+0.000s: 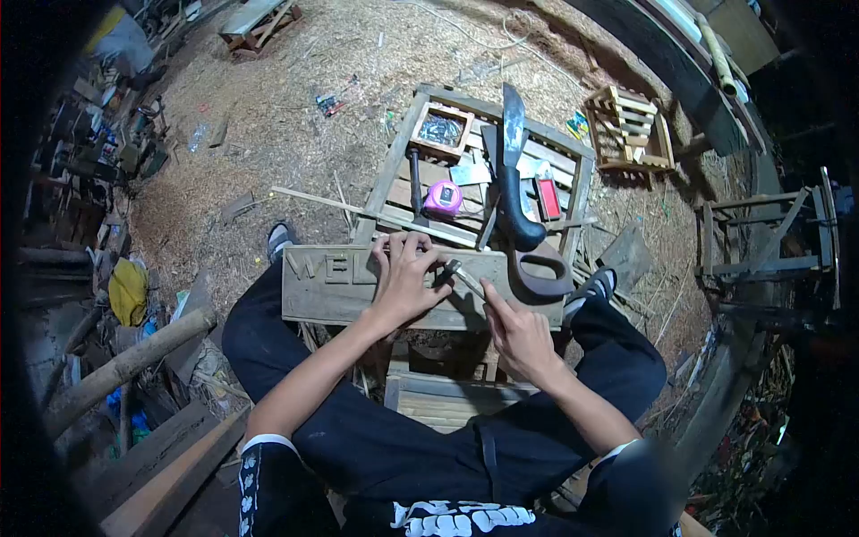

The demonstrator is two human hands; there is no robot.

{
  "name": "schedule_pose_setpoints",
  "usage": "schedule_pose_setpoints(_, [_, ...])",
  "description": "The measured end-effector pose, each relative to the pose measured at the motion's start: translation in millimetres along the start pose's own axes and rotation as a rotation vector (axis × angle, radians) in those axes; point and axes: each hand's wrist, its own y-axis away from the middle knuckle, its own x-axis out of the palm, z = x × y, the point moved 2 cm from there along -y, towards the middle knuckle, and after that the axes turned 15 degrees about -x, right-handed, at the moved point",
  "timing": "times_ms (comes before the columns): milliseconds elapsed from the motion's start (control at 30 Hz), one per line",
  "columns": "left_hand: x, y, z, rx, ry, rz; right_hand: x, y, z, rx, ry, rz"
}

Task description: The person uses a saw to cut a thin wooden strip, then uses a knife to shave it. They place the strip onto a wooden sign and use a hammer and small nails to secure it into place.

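Note:
A grey wooden board (309, 300) lies across in front of me, with the raised letters "WEL" (335, 267) on its left part. My left hand (409, 279) rests on the board just right of these letters, its fingers bent down; whatever they pinch is hidden beneath them. My right hand (522, 336) is wrapped round the light handle of a small hammer (467, 279), index finger stretched along it. The hammer's dark head is beside my left fingertips, over the board. A saw handle (541, 271) touches the board's right part.
Behind the board, a slatted table (407, 188) bears a box of nails (441, 128), a pink tape measure (443, 198), a large knife (512, 170) and a red case (548, 199). A wooden crate (631, 134) stands back right. Logs (134, 367) lie at left.

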Motion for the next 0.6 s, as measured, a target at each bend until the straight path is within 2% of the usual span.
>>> schedule_pose_setpoints(167, [-1, 1, 1, 0.018, -0.012, -0.014, -2, 6, 6, -0.051, -0.089, -0.139])
schedule_pose_setpoints(233, [-1, 0, -1, 0.025, -0.012, -0.009, 6, 0, 2, -0.004, 0.055, 0.064])
schedule_pose_setpoints(300, [0, -1, 1, 0.007, -0.024, -0.005, 0, -4, 0, -0.015, 0.057, 0.081])
schedule_pose_setpoints(400, [0, 0, 1, 0.019, 0.005, -0.019, -3, 3, 3, -0.093, -0.110, -0.235])
schedule_pose_setpoints(433, [-2, 1, -1, 0.034, -0.016, -0.011, 1, 5, 2, -0.086, -0.111, -0.235])
schedule_pose_setpoints(500, [-2, 1, -2, 0.037, -0.002, -0.010, 10, 3, -2, -0.009, 0.037, 0.060])
schedule_pose_setpoints(567, [-3, 0, 1, 0.025, -0.019, 0.008, 7, -1, 0, -0.013, 0.050, 0.070])
schedule_pose_setpoints(600, [-2, -1, 0, 0.056, -0.007, -0.031, -3, -4, 6, -0.020, -0.004, -0.004])
